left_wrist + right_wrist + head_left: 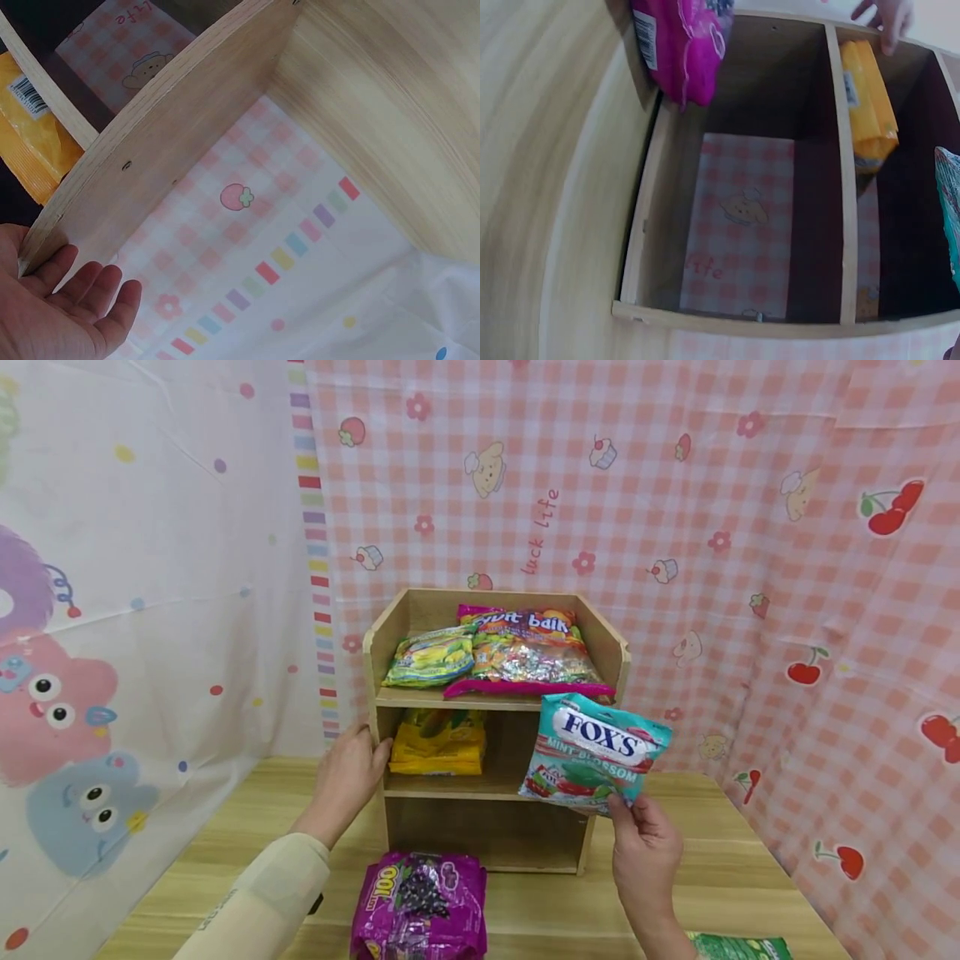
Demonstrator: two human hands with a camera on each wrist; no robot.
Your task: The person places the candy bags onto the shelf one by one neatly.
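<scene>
A small wooden shelf [487, 700] with three levels stands on the table. My right hand [647, 852] pinches a teal FOX'S mint candy bag [592, 752] by its lower right corner, in front of the middle level's right part. The bag's edge [949, 206] shows at the right of the right wrist view. My left hand [351, 781] grips the front edge of the shelf's left side; in the left wrist view its fingers [109, 300] curl round the outside of that panel. A yellow candy bag [438, 743] stands at the middle level's left, close to the left thumb.
On the top level lie a green-yellow candy bag [431, 658] and a large pink-edged candy bag [536, 652]. A purple grape candy bag [420, 906] stands on the table [555, 918] before the shelf. A green bag [738, 947] lies at the lower right. Patterned curtains [600, 485] hang behind.
</scene>
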